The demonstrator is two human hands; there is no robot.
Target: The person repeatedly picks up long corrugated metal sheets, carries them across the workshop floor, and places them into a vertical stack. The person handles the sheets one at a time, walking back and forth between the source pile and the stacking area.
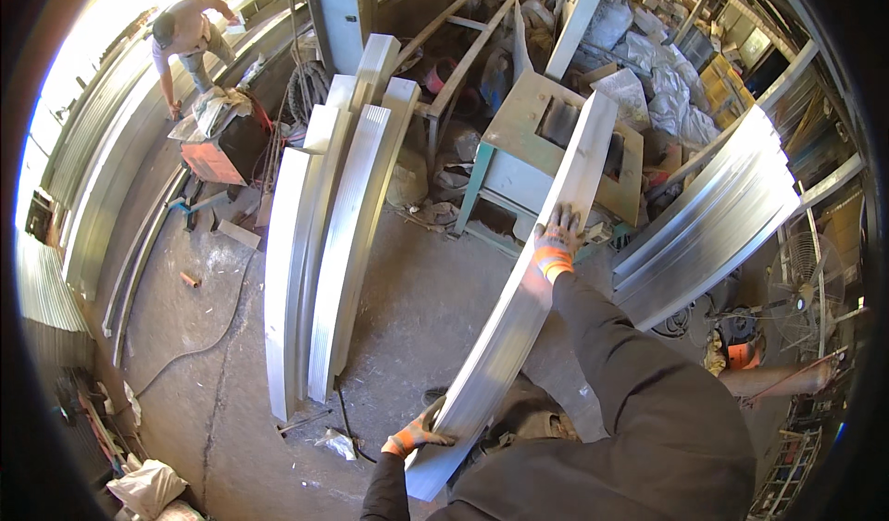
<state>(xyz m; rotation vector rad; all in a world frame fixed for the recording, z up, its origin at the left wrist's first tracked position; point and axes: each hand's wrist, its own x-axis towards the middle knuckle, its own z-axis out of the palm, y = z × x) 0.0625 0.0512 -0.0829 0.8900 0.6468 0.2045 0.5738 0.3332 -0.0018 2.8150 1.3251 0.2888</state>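
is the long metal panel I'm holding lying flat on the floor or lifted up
Lifted. The long metal panel slants above the concrete floor, gripped near its lower end by the left hand and higher up by the right hand.

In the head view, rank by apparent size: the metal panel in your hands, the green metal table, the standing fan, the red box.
1. Metal panel, though nearness inflates it.
2. Green metal table.
3. Standing fan and red box: look alike, unranked.

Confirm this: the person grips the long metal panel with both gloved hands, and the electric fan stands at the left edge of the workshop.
Not quite. The fan stands at the right edge of the workshop, not the left, as the head view shows. The rest holds: the left hand and right hand, both gloved, grip the long metal panel.
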